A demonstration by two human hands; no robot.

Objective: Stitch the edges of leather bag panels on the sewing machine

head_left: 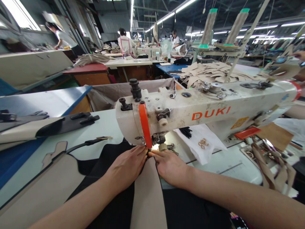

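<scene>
My left hand (127, 167) and my right hand (169, 165) lie flat side by side on a beige strip of material (147, 197) over black fabric (109, 210). Their fingertips meet just under the needle area of a white sewing machine (205, 113) marked DUKI, beside its orange guard (145, 125). Both hands press the material down with fingers stretched forward and close together. The needle itself is hidden behind the guard and my fingers.
Beige and black cut pieces (47, 127) lie on the table at left. A white cloth with small metal rings (203, 143) sits behind the machine. Beige straps (269, 168) pile at right. Thread cones (209, 25) stand behind. Other people work at distant tables (125, 43).
</scene>
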